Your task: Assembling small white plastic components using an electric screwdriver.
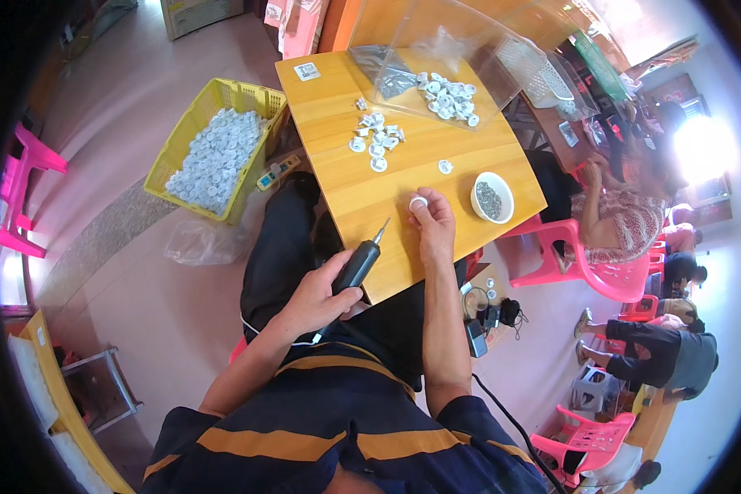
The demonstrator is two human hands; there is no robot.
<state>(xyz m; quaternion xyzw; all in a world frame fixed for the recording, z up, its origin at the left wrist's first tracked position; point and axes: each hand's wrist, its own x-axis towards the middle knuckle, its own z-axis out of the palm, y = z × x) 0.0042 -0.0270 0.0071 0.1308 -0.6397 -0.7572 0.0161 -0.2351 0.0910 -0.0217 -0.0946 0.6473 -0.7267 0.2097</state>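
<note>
My left hand point(317, 295) is wrapped round a black electric screwdriver point(356, 268), its metal bit pointing up and away over the table's near edge. Pinched between the fingers of my right hand point(435, 221) is a small round white plastic part point(418, 202), held just above the wooden table point(337, 177). To the right of that hand stands a white bowl point(510, 207) of small metal screws point(488, 200). A single white part point(445, 166) lies beyond my right hand. Farther left is a loose group of similar white parts point(376, 140).
A clear plastic box point(403, 49) lies at the table's far end, near more white parts point(451, 100). On the left, a yellow crate point(158, 169) holds many white pieces. A person point(622, 206) sits on a pink chair point(613, 276) to the right; other people are behind.
</note>
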